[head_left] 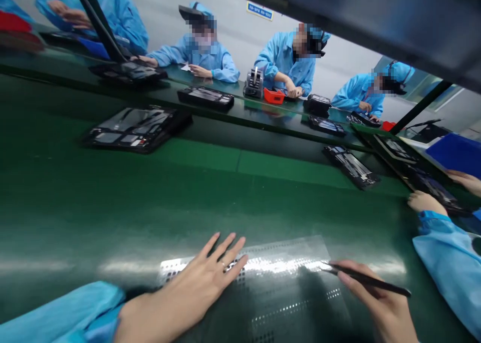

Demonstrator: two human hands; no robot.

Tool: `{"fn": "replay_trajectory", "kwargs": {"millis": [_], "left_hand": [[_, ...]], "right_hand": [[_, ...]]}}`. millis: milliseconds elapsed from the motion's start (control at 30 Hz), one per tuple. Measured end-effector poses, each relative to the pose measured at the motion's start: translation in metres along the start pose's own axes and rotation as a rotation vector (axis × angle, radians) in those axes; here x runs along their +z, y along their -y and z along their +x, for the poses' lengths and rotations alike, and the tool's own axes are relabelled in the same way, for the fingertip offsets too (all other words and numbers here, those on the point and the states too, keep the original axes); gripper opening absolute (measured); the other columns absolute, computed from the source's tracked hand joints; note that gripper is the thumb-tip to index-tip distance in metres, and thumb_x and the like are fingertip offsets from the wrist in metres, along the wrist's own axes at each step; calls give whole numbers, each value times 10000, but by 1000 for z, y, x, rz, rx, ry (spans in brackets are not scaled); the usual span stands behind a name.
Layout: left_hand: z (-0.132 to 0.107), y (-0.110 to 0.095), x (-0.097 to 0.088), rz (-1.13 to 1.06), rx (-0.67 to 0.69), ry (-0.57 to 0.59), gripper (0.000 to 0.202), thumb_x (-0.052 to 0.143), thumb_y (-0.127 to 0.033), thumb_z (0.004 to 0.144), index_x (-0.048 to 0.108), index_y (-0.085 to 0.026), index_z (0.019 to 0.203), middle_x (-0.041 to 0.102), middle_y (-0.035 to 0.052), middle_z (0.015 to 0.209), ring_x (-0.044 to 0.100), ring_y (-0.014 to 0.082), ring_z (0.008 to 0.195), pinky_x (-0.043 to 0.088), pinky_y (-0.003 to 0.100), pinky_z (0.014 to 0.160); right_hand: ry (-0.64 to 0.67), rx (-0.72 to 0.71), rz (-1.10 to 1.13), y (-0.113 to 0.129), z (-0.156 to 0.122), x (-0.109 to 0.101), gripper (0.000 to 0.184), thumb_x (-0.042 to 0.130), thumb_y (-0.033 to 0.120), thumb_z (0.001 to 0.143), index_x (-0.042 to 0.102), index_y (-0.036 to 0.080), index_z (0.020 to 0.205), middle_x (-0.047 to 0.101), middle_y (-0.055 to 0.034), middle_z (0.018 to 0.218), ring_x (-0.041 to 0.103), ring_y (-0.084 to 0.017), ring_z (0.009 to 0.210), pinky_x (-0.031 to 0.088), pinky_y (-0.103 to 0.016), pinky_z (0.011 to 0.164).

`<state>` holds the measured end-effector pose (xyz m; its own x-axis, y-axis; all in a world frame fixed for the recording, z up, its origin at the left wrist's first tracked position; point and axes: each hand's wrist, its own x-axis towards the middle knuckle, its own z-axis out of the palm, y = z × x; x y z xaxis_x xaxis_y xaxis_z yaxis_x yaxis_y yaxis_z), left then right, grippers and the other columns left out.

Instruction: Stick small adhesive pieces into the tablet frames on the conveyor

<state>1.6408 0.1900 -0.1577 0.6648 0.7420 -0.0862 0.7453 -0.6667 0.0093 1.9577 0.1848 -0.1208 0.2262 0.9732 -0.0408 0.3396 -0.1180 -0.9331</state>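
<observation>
A clear plastic sheet (285,250) with rows of small dark squares lies on the green work surface, shining under the light. Across its left part my left hand (210,273) rests flat, fingers spread, a ring on one finger. Dark tweezers (376,279) are gripped in my right hand (383,295), between thumb and fingers. Their tips point left, over the right edge of the sheet; whether they pinch anything is too small to tell.
Flat tablet-like devices with open insides (131,125) lie farther back, another (351,166) to the right. At right a co-worker's hand (426,203) touches a tray of devices. Co-workers in blue sit across the bench, near a red bin (274,96). A metal shelf (356,22) hangs overhead.
</observation>
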Motion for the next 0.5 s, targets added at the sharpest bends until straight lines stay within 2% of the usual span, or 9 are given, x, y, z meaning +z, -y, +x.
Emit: {"fn": "replay_trajectory", "kwargs": {"millis": [67,133,300,400,500], "left_hand": [[13,-4,-9,-41,15,0,885,305,157,595,241,-207,1400,206,98,1467,190,280,1347,233,531,1068],[27,-8,-15,-84,22,0,870,318,155,591,274,-196,1385,201,120,1464,160,300,1349,226,559,1058],[49,-12,-11,-136,20,-11,756,398,86,656,309,-170,1362,185,161,1461,128,318,1352,190,566,1064],[53,-10,-11,-146,28,-23,712,424,54,690,314,-171,1356,188,157,1463,135,313,1353,190,543,1073],[49,-9,-20,-154,38,-36,628,440,21,737,343,-153,1333,234,166,1449,181,315,1344,212,534,1069]], "right_hand": [[24,19,69,5,-8,10,228,702,441,639,736,250,759,704,-13,868,616,-186,890,453,-189,796],[73,16,95,6,-10,20,224,702,426,650,736,241,773,702,-31,870,613,-205,896,461,-234,804],[226,-6,82,6,-3,49,280,671,451,665,730,211,797,701,-65,884,617,-247,909,478,-329,809],[221,-5,63,7,-3,65,262,676,454,642,723,209,724,702,-55,815,626,-239,838,475,-338,788],[193,-13,42,7,-5,71,243,690,442,617,719,209,680,699,-49,769,625,-240,801,471,-340,770]]}}
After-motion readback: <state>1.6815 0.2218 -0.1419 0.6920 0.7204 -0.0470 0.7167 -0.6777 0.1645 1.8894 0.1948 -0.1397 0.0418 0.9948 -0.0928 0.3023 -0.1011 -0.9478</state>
